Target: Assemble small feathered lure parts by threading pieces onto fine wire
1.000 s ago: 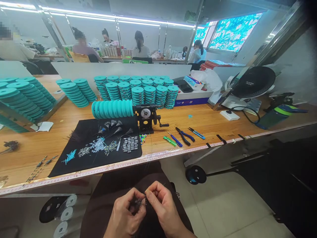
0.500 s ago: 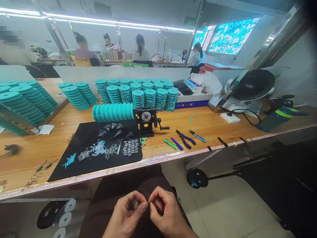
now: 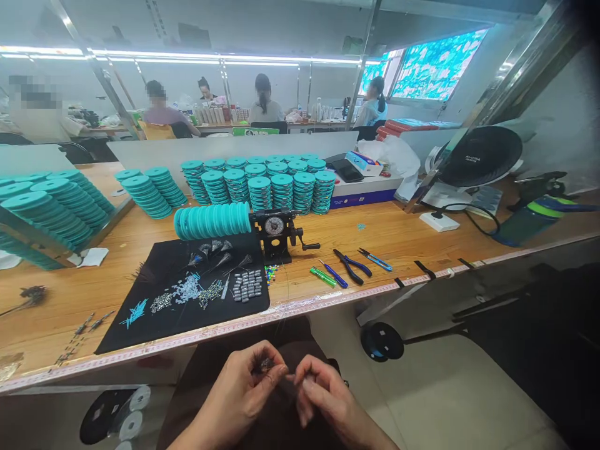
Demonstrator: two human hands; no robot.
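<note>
The small dark bit (image 3: 265, 364) could slip out and get lost, because it is so tiny and the dark cloth (image 3: 201, 369) under the hands, low in the middle of the frame, would hide it. If the left hand (image 3: 246, 390) lets go too soon, it could drop to the floor (image 3: 398, 394) at the lower right. Something thin could also bend or snap if the two hands pull too hard. The thin line (image 3: 287, 281) by the table's front edge, in the middle of the frame, might catch on a finger if a hand goes up there. The left hand comes in from the bottom of the frame, a bit left of the middle, with its back up and its fingers curled. Its thumb and pointing finger pinch together, and the dark bit sits in the curl behind their tips. The right hand (image 3: 328, 394) comes in from the bottom, right of the middle, and tips toward the left one. Its fingers are bent, with the thumb near the pointing finger; I cannot tell if they hold anything. The fingertips of both hands are very near each other, below the table (image 3: 422, 250).
</note>
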